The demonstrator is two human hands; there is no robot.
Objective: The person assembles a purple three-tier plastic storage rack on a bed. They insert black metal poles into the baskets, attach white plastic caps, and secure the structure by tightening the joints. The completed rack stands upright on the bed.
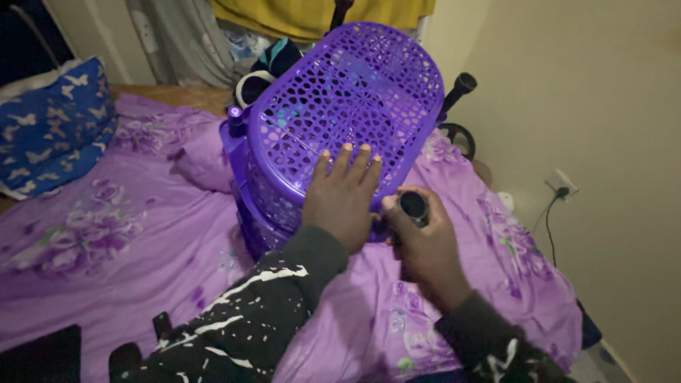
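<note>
On purple basket (340, 106): left hand (340, 202) (flat)

Purple perforated basket (347, 106) on purple floral bedsheet (142, 241).

The head camera looks steeply down, close over a dim, perhaps slightly blurred bed (142, 234).
</note>
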